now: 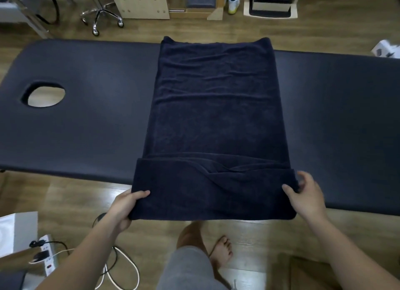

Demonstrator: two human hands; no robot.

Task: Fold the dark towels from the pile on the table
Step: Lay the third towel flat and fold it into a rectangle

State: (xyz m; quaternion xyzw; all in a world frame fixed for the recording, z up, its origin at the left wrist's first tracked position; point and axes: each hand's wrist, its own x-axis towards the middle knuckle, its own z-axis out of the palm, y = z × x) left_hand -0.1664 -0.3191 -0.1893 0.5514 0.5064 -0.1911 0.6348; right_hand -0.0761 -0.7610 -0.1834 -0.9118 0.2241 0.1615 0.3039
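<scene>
A dark navy towel (216, 108) lies spread across the dark padded table (91, 125), reaching from its far edge to its near edge. The near end of the towel is lifted and doubled back toward me, hanging past the table's front edge. My left hand (123, 207) grips the near left corner, thumb on top of the cloth. My right hand (307, 194) pinches the near right corner, with its fingers curled around the edge. No pile of other towels is in view.
The table has an oval face hole (45, 95) at the left. Beyond it stand a wheeled stool base (101, 14) and wooden furniture (142, 1). On the floor at the lower left lie a power strip (45, 253) and cables. My legs stand below the towel.
</scene>
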